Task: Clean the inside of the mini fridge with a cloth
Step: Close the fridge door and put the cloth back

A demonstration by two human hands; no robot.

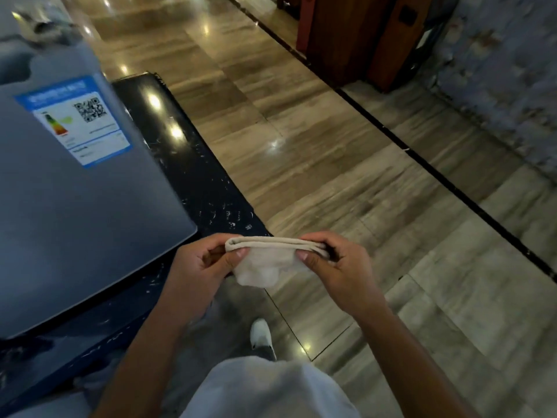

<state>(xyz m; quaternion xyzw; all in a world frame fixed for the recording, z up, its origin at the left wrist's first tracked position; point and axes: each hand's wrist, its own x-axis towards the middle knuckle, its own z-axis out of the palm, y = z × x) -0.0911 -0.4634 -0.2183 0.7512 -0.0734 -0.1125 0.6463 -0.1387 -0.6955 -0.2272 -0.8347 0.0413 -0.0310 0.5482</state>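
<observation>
Both hands, left (pixel 201 260) and right (pixel 337 263), pinching folded beige cloth (pixel 265 263) beside closed mini fridge (pixel 75 212); energy label (pixel 73 120) with QR code, text blurred.

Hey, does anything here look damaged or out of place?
The dark platform under the fridge is covered in white scuffs or chips. Otherwise nothing stands out: both hands, left and right, hold a folded cloth.

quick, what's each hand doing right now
Left hand: closed, its grip pinching the left end of the folded cloth.
Right hand: closed, its grip pinching the cloth's right end.
</observation>
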